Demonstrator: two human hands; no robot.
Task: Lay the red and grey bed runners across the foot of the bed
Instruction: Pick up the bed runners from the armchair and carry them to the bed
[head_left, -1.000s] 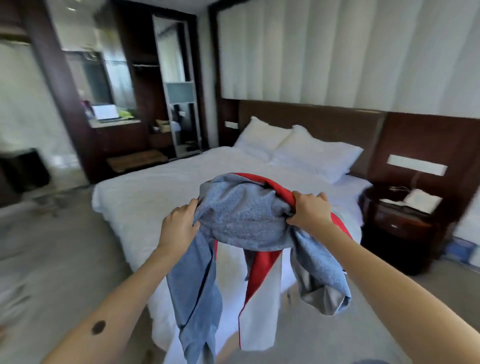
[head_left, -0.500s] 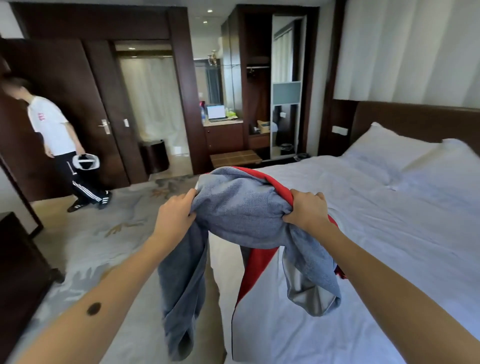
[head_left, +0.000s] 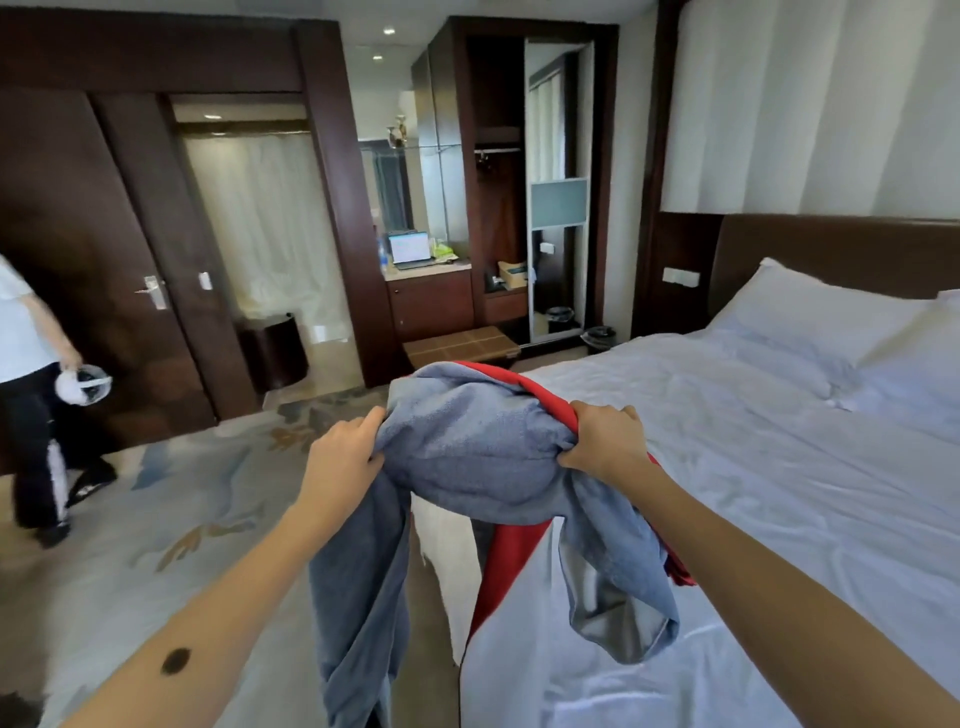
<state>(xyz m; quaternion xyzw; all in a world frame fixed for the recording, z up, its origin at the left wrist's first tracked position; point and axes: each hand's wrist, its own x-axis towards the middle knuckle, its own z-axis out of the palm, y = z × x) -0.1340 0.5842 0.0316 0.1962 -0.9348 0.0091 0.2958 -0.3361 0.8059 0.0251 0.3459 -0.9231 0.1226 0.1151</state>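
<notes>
I hold a bunched bundle of two bed runners in front of me, above the left edge of the bed. The grey runner (head_left: 467, 452) covers most of the bundle, and its ends hang down on both sides. The red runner (head_left: 511, 551) shows along the top edge and hangs below the middle. My left hand (head_left: 340, 457) grips the left side of the bundle. My right hand (head_left: 605, 441) grips its right side, over both the grey and the red cloth. The bed (head_left: 753, 493) with its white sheet stretches to the right.
Two white pillows (head_left: 821, 327) lie against the dark headboard (head_left: 831, 249). A person in a white shirt (head_left: 21, 332) stands at the far left by the dark door, holding a white headset. A low wooden bench (head_left: 460, 345) and wardrobe stand beyond the bed. Patterned carpet (head_left: 156, 519) lies left.
My view has swung left from the headboard towards the door and has moved closer to the bed. Both hands keep the same grip on the bundle. The person has moved further left.
</notes>
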